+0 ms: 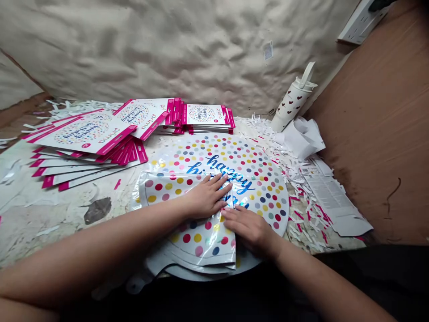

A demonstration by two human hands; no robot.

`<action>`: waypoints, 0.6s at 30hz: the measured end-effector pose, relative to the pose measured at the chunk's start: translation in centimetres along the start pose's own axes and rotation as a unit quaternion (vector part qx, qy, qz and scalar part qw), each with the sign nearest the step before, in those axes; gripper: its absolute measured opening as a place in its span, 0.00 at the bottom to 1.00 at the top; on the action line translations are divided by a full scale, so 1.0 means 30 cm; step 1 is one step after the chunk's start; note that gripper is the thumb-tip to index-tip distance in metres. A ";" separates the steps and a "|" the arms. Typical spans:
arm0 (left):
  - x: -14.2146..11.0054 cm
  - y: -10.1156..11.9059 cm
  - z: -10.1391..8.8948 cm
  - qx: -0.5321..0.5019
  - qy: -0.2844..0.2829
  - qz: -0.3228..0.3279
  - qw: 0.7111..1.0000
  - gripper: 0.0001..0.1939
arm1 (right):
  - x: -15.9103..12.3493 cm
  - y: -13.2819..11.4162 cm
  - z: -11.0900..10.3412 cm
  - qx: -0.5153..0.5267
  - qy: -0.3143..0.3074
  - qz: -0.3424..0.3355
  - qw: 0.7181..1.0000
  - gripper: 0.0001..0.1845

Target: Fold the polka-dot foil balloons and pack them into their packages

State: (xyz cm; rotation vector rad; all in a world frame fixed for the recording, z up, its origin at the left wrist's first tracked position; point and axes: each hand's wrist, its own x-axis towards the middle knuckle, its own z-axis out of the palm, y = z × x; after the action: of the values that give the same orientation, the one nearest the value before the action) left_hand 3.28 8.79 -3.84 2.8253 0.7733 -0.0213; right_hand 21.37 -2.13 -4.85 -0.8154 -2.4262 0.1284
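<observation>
A folded foil balloon (206, 239) with coloured dots lies on top of flat round foil balloons (268, 179) printed "happy birthday" in blue. My left hand (208, 196) rests flat on the folded balloon, fingers stretched out toward the right. Just below and to the right, my right hand (250, 226) lies on the folded balloon's right edge, its fingers extended and pointing left. The two hands nearly meet at the fingertips. My right thumb is partly hidden.
Stacks of pink-and-white printed packets (83, 134) lie at the back left, with a smaller stack (204, 115) behind the balloons. A white bottle with hearts (291, 105) stands at the back right, near crumpled paper (303, 136), paper shreds and a printed sheet (335, 201).
</observation>
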 end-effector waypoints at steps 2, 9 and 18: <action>-0.011 0.031 0.008 0.006 0.012 -0.023 1.000 0.28 | -0.023 -0.020 -0.013 0.046 -0.010 0.016 0.999 0.14; -0.296 -0.078 -0.012 0.000 -0.051 -0.089 0.995 0.28 | 0.047 0.010 -0.072 0.206 -0.056 0.356 0.910 0.16; -0.523 -0.061 -0.193 -0.008 0.149 -0.335 0.930 0.27 | 0.217 0.141 -0.037 0.281 -0.138 0.583 0.750 0.15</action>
State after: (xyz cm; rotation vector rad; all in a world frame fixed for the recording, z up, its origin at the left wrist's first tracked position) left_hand -11.39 3.65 2.55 2.4288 1.7559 0.3108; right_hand 19.94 4.98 -1.85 -1.9318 -1.5206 1.4360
